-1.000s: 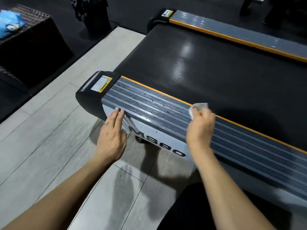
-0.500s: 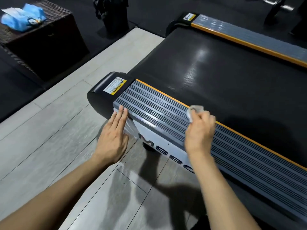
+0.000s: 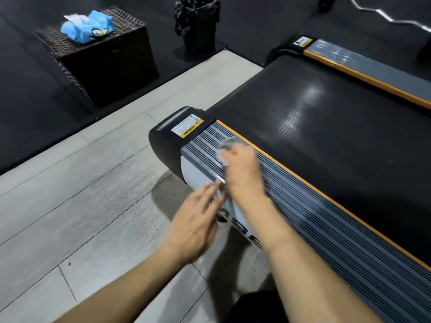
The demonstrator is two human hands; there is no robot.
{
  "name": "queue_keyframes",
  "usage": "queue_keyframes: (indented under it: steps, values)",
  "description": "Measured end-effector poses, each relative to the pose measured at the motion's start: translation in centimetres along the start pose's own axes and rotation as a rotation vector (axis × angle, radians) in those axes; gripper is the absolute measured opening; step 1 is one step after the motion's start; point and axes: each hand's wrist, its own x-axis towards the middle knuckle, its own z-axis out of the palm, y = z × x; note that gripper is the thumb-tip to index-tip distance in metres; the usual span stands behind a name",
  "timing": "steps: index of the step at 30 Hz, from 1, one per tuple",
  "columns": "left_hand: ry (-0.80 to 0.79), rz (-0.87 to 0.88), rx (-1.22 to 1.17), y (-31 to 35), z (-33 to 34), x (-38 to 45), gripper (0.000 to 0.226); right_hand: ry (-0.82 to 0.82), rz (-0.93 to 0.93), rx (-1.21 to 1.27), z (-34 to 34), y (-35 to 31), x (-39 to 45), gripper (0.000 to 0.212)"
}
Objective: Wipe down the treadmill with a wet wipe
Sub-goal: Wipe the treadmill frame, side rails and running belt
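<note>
Bunching of the wet wipe (image 3: 229,145), pinched by the right hand (image 3: 242,169) on the ribbed side rail (image 3: 326,220), may leave grooves uncleaned, while the left hand (image 3: 198,220) is held flat and empty.

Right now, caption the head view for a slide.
Right hand rubs a wet wipe along the treadmill side rail.

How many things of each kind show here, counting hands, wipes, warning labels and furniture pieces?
Hands: 2, left hand and right hand
White wet wipe: 1
Yellow-and-white warning labels: 2
Dark wicker cube table: 1
Black lined bin: 1
Total: 7
</note>
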Motion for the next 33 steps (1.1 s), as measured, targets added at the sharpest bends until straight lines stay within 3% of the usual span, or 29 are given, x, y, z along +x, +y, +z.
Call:
queue_keyframes:
  steps: [2,3,4,7,9,11,14,16,18,20,22,25,27,30,31,33]
  values:
    - [-0.003,0.086,0.038,1.2,0.8,-0.5,0.052,-0.156,-0.307,0.036,1.0,-3.4,1.3,0.034]
    - [-0.007,0.109,0.05,1.4,1.0,-0.8,0.055,-0.185,-0.353,0.072,0.8,-3.7,2.2,0.035]
    - [-0.018,0.114,0.05,1.7,1.0,-1.0,0.061,-0.173,-0.324,0.07,0.0,-3.2,3.3,0.037]
    - [-0.043,0.079,0.078,2.3,0.6,-0.4,0.072,0.125,-0.105,-0.081,-1.5,1.8,6.5,0.036]
    - [-0.044,0.05,0.076,2.8,0.6,0.0,0.072,0.099,0.018,-0.2,-1.5,3.6,7.1,0.032]
    - [-0.05,0.038,0.054,3.0,1.0,0.1,0.071,0.012,-0.121,-0.174,0.0,0.9,6.9,0.031]
    - [-0.065,0.042,0.062,2.8,1.1,-0.1,0.071,-0.286,-0.599,-0.077,1.7,-4.5,6.5,0.019]
    - [-0.088,0.054,0.054,2.5,0.8,-0.1,0.075,-0.181,-0.516,-0.02,0.2,-4.5,7.9,0.024]
    - [-0.082,0.05,0.069,2.4,0.3,-0.2,0.075,0.042,-0.228,-0.064,-0.6,-0.5,9.7,0.032]
    - [-0.086,0.037,0.077,2.6,0.2,-0.3,0.076,0.033,-0.058,-0.203,-1.0,2.3,9.1,0.034]
    - [-0.094,0.022,0.076,2.7,0.8,-0.3,0.077,-0.068,-0.188,-0.063,-0.3,-0.2,7.0,0.029]
    - [-0.089,0.033,0.089,2.9,1.5,-0.3,0.071,-0.293,-0.594,0.007,1.1,-5.4,4.1,0.03]
    - [-0.082,0.035,0.078,2.8,1.3,-0.4,0.074,-0.195,-0.493,0.056,0.6,-4.5,5.1,0.034]
    - [-0.08,0.034,0.08,2.3,0.4,-0.3,0.082,0.136,-0.12,-0.001,-0.2,1.2,6.5,0.034]
    - [-0.077,0.046,0.073,2.0,0.3,-0.1,0.081,0.109,-0.086,-0.037,-0.5,1.5,6.0,0.032]
    - [-0.056,0.059,0.021,1.6,-0.1,0.0,0.073,-0.066,-0.249,0.004,-0.6,-0.1,4.4,0.031]
